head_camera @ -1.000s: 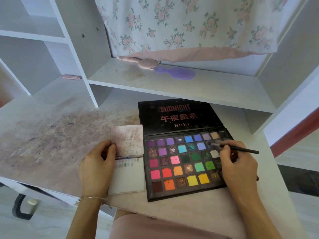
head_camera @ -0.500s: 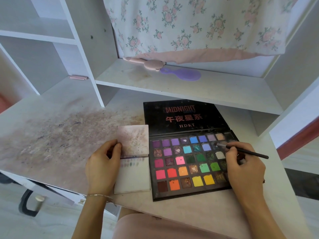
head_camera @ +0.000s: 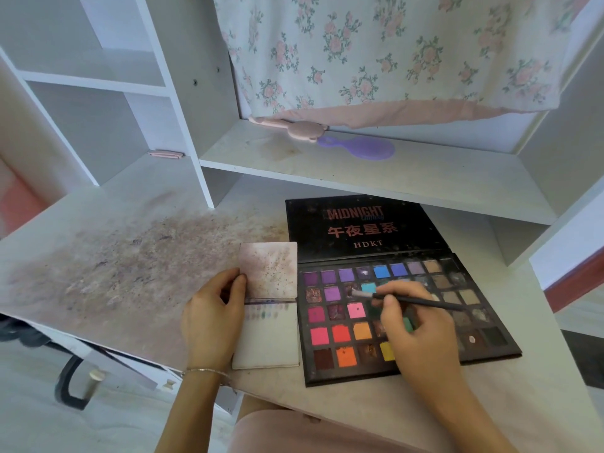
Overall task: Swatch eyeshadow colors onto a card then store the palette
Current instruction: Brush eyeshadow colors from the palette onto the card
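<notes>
I see the black rectangular eyeshadow palette [head_camera: 405, 318] lying open flat on the stained white desk [head_camera: 98, 273], under and just beyond the right hand [head_camera: 413, 335]. Lid folded back away from me, red "MIDNIGHT" and "HDKT" print on it. Pans in a grid: purples and blues on the far row, pinks, reds, oranges, yellow on the near rows, browns and dark shades to the right of the hand. Several pans look worn or crumbled.

Right hand fingers pinched round a thin black brush [head_camera: 405, 299]. The pale bristle tip points left and sits over the second row, beside the teal pan; can't tell if it touches the powder.

Left hand [head_camera: 212, 318] rests on the desk, fingers curled against the left edge of a small white swatch card [head_camera: 268, 338], which touches the palette's left side. Card has a faint row of colour dabs near its top; a speckled, dirtied square panel [head_camera: 269, 269] lies just beyond it.

Hands apart, card between them.
</notes>
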`<state>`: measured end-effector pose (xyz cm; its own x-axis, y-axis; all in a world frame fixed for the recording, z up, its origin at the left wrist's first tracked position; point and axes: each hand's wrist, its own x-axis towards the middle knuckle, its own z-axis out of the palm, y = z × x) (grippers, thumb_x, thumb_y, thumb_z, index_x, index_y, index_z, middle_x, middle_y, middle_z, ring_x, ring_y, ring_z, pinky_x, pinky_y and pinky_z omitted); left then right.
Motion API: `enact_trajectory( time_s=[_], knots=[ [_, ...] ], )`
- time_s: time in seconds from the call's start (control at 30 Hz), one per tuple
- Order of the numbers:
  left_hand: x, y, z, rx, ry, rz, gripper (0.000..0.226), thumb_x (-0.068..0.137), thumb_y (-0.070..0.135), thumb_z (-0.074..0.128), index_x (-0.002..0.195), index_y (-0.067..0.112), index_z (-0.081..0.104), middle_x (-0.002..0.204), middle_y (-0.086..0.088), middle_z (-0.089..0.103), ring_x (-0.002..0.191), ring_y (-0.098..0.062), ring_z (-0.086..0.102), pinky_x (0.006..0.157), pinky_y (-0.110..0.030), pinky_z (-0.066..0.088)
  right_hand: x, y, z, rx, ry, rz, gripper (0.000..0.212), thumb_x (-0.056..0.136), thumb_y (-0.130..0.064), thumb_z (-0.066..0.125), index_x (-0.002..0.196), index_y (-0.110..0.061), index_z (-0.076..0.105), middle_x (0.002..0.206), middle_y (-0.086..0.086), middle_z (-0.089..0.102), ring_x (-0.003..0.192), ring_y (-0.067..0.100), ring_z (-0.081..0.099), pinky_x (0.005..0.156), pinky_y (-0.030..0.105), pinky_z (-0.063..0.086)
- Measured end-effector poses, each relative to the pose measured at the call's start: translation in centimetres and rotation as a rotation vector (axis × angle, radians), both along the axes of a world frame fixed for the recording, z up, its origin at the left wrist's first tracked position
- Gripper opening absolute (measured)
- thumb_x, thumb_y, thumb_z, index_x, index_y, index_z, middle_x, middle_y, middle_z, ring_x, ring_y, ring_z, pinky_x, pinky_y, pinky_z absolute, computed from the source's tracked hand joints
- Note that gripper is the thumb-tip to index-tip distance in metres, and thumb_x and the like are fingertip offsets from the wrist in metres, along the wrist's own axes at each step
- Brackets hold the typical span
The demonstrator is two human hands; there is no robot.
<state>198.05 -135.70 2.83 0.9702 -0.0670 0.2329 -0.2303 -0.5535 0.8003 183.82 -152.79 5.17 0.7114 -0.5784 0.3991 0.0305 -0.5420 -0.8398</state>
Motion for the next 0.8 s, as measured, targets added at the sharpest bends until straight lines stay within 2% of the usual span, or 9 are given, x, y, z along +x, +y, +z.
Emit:
enact_trajectory(
  time_s=[0.03, 0.13, 0.2, 0.27, 0.37, 0.47, 0.57, 0.7, 0.8],
  knots=[
    [0.0, 0.0, 0.0, 0.000, 0.000, 0.004, 0.016, 0.087, 0.018, 0.059, 0.099, 0.015, 0.071, 0.075, 0.004, 0.061, 0.071, -0.015, 0.053, 0.063, -0.024, 0.037, 0.3, 0.6, 0.0, 0.032, 0.003, 0.036, 0.027, 0.081, -0.009, 0.051, 0.078, -0.036, 0.054, 0.070, -0.012, 0.062, 0.072, 0.000, 0.059, 0.056, 0.010, 0.046],
    [0.0, -0.1, 0.1, 0.000, 0.001, 0.007, 0.016, 0.087, 0.018, 0.059, 0.098, 0.015, 0.071, 0.076, 0.005, 0.062, 0.071, -0.014, 0.053, 0.065, -0.025, 0.038, 1.4, 2.5, -0.2, 0.105, 0.065, 0.147, 0.016, 0.079, -0.020, 0.048, 0.078, -0.034, 0.055, 0.081, -0.008, 0.061, 0.061, 0.009, 0.056, 0.050, 0.023, 0.047],
    [0.0, 0.0, 0.1, 0.006, 0.002, 0.002, 0.016, 0.088, 0.019, 0.059, 0.098, 0.016, 0.071, 0.073, 0.006, 0.060, 0.070, -0.014, 0.053, 0.062, -0.024, 0.037, 2.2, 3.2, -0.4, 0.121, 0.085, 0.199, 0.014, 0.080, -0.023, 0.047, 0.079, -0.033, 0.056, 0.080, -0.008, 0.061, 0.058, 0.009, 0.055, 0.048, 0.018, 0.043],
    [0.0, 0.1, 0.1, 0.016, 0.002, -0.003, 0.016, 0.088, 0.019, 0.058, 0.099, 0.017, 0.070, 0.074, 0.004, 0.063, 0.070, -0.014, 0.054, 0.060, -0.023, 0.037, 2.8, 3.8, -0.5, 0.111, 0.099, 0.237, 0.014, 0.081, -0.023, 0.048, 0.078, -0.033, 0.056, 0.080, -0.011, 0.061, 0.063, 0.007, 0.057, 0.052, 0.012, 0.043],
    [0.0, 0.1, 0.1, 0.026, -0.002, -0.012, 0.018, 0.088, 0.019, 0.057, 0.101, 0.016, 0.070, 0.082, -0.002, 0.069, 0.072, -0.014, 0.054, 0.062, -0.024, 0.038, 3.2, 4.1, -0.8, 0.077, 0.139, 0.266, 0.021, 0.085, -0.017, 0.051, 0.079, -0.037, 0.054, 0.075, -0.011, 0.060, 0.068, 0.008, 0.058, 0.059, 0.017, 0.048],
    [-0.1, 0.0, 0.1, 0.029, -0.001, -0.026, 0.018, 0.088, 0.018, 0.057, 0.101, 0.016, 0.070, 0.084, -0.002, 0.069, 0.074, -0.015, 0.057, 0.064, -0.024, 0.039, 3.1, 4.0, -0.9, 0.060, 0.153, 0.263, 0.024, 0.085, -0.015, 0.053, 0.079, -0.038, 0.053, 0.080, -0.014, 0.060, 0.071, 0.007, 0.058, 0.064, 0.018, 0.048],
    [-0.1, 0.1, 0.1, 0.029, 0.002, -0.020, 0.018, 0.088, 0.018, 0.057, 0.101, 0.016, 0.070, 0.084, -0.002, 0.070, 0.075, -0.016, 0.057, 0.065, -0.024, 0.039, 3.2, 4.1, -0.7, 0.073, 0.148, 0.286, 0.021, 0.084, -0.020, 0.050, 0.077, -0.040, 0.053, 0.087, -0.017, 0.058, 0.075, 0.006, 0.057, 0.062, 0.017, 0.049],
    [-0.1, 0.0, 0.1, 0.029, 0.001, -0.009, 0.018, 0.088, 0.018, 0.058, 0.100, 0.017, 0.070, 0.082, -0.002, 0.069, 0.073, -0.016, 0.057, 0.062, -0.023, 0.037, 3.2, 4.2, -0.7, 0.055, 0.184, 0.297, 0.029, 0.086, -0.012, 0.053, 0.077, -0.040, 0.052, 0.077, -0.012, 0.060, 0.079, 0.005, 0.056, 0.064, 0.019, 0.049],
    [-0.1, 0.0, 0.1, 0.028, -0.005, -0.006, 0.017, 0.088, 0.018, 0.058, 0.099, 0.016, 0.070, 0.079, -0.001, 0.068, 0.072, -0.016, 0.056, 0.061, -0.022, 0.035, 3.3, 4.2, -0.7, 0.056, 0.203, 0.301, 0.028, 0.086, -0.013, 0.053, 0.077, -0.039, 0.051, 0.079, -0.011, 0.060, 0.080, 0.005, 0.055, 0.066, 0.018, 0.048]
  ],
)
